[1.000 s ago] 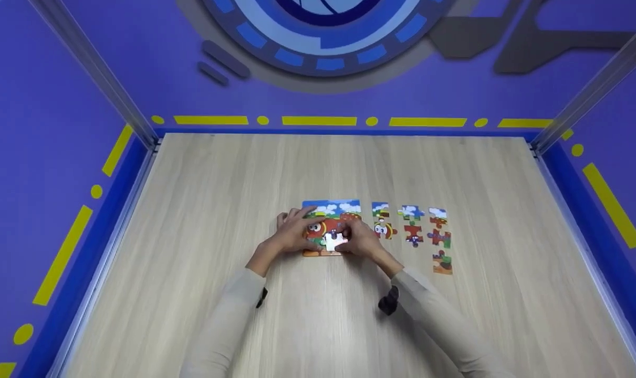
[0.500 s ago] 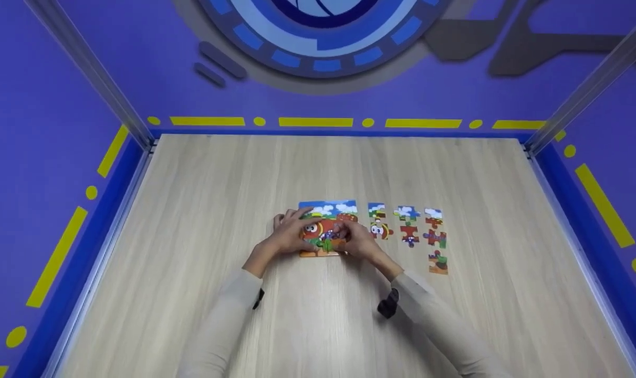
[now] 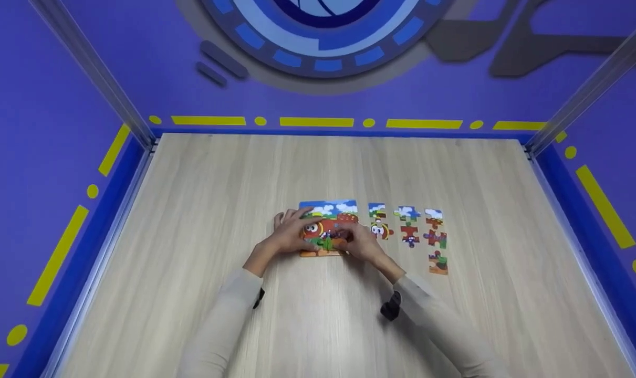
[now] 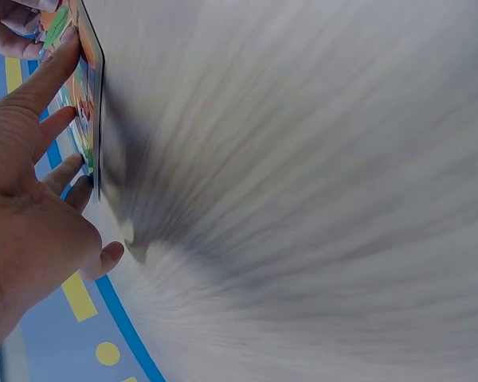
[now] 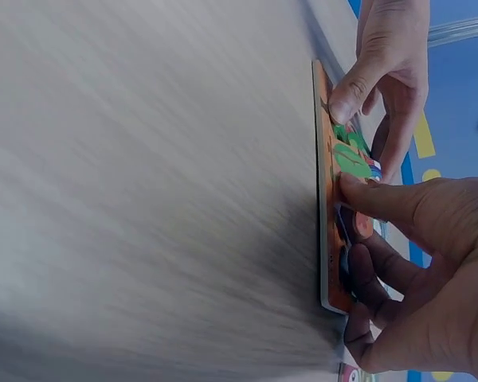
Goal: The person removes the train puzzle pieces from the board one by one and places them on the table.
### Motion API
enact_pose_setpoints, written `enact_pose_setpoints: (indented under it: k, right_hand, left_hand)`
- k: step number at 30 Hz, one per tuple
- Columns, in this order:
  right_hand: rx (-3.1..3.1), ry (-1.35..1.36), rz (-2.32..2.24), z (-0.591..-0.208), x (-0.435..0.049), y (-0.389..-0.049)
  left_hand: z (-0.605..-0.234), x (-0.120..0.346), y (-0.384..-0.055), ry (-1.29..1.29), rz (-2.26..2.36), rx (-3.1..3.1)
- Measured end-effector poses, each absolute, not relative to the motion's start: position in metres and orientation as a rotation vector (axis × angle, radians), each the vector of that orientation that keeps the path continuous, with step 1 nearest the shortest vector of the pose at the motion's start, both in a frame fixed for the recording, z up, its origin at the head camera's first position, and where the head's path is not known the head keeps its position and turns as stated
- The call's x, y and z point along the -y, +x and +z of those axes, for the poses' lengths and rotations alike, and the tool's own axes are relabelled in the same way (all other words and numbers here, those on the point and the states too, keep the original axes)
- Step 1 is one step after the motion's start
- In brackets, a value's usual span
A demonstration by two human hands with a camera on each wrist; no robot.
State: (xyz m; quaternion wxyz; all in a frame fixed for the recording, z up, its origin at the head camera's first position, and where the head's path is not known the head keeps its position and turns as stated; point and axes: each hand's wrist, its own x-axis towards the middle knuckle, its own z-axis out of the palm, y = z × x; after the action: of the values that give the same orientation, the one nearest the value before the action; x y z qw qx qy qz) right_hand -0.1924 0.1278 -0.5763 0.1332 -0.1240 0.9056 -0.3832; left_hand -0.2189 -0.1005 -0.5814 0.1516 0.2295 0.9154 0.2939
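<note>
A picture puzzle board (image 3: 329,207) with blue sky, clouds and a red cartoon figure lies flat at mid table. My left hand (image 3: 289,233) spreads over its left side, thumb and fingertips resting on the surface. In the left wrist view those fingers (image 4: 52,76) reach along the board. Over the lower right part, my right hand (image 3: 365,242) pinches a puzzle piece (image 5: 352,159) with a green cactus between thumb and curled fingers, low in the board. The piece's far edge is hidden behind the fingers.
Right of the board, loose puzzle pieces stand in three columns: one with an eye (image 3: 381,230), a red one (image 3: 409,233) and a cactus corner piece (image 3: 438,263) among them. Blue-purple walls (image 3: 318,100) enclose the wooden table (image 3: 233,173) at the back and sides.
The cactus piece, glaring white and tilted one second ago, now lies flatter with its picture showing. My right fingers have shifted slightly over it; the left hand has kept its place.
</note>
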Motion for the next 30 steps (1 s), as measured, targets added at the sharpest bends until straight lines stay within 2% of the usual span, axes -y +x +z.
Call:
enact_pose_setpoints:
  k: [6,21,30]
  right_hand:
    - [-2.579,-0.411,-1.165,-0.574,-0.130,-0.191]
    - [-2.537,-0.275,-1.321,-0.564,-0.149,-0.182]
    - [-2.514,-0.405,-1.380,-0.557,-0.173,-0.174]
  left_hand:
    - [-0.582,0.103,-0.218,0.644,0.855,-2.625]
    - [-0.582,0.098,-0.219,0.638,0.837,-2.633]
    - [-0.582,0.098,-0.220,0.635,0.819,-2.632]
